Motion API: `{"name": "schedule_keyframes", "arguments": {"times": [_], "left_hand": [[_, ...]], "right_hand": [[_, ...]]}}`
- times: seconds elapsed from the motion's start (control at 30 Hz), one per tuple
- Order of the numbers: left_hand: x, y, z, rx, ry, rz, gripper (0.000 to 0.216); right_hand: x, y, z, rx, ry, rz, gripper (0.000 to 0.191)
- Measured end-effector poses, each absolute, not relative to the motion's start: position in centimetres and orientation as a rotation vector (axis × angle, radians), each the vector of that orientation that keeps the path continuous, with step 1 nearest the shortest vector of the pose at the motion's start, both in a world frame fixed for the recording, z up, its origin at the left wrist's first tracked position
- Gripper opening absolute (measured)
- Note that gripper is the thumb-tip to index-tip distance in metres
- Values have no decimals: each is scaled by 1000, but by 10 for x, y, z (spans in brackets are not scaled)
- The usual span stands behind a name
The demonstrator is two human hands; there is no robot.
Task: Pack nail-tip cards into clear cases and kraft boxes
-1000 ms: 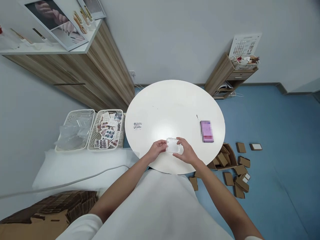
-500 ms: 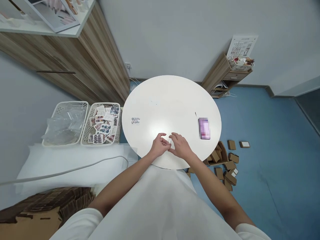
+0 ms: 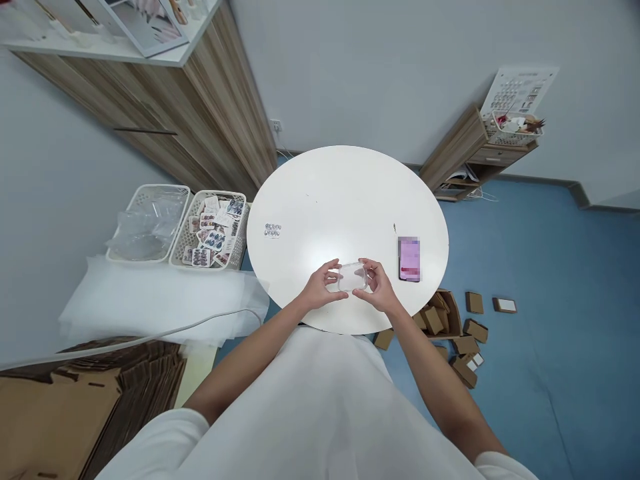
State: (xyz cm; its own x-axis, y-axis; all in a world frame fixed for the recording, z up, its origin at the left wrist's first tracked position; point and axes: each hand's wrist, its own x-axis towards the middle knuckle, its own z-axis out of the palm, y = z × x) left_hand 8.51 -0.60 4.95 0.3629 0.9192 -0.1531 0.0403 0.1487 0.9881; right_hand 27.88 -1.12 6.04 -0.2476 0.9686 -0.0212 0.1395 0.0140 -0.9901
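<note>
Between my two hands, above the near part of the white oval table [image 3: 345, 193], is a small clear plastic box [image 3: 353, 277]. My left hand [image 3: 323, 287] grips its left side with fingers and thumb. On the opposite side, my right hand [image 3: 378, 285] holds it by the right edge. Through the clear plastic no contents can be made out. A set of silvery press-on nails [image 3: 273, 231] lies on the left of the table. To the right rests a phone [image 3: 409, 259] with a blurred pink screen.
Left of the table stand a white basket of nail sets [image 3: 213, 230] and a white basket of plastic bags [image 3: 150, 223]. Flat cardboard [image 3: 55, 417] is stacked at lower left. Small brown boxes [image 3: 465, 370] lie on the floor at right, beside an open carton [image 3: 453, 313].
The clear box has turned from edge-on to flat, its broad face now showing. My hands have moved apart to its two sides. The camera view has shifted slightly.
</note>
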Motion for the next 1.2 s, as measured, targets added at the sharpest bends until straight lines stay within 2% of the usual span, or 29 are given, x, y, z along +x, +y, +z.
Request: {"name": "schedule_keyframes", "arguments": {"times": [0.23,0.4,0.6,0.77,1.07,1.2], "left_hand": [[81,1,57,1401,992,810,84],[82,2,59,1485,977,787,84],[80,3,53,1456,1072,756,108],[76,9,53,1469,1006,688,88],[78,7,50,1287,939,681,96],[80,8,54,1255,918,689,89]], "right_hand": [[292,-15,75,-1319,-1852,1222,42],[294,-8,85,-1363,-2132,1080,42],[290,-6,87,-1325,-2133,937,38],[291,-6,86,-1289,-2136,953,40],[286,-6,82,-1264,-2140,942,41],[285,-4,82,-1267,-2126,931,39]]}}
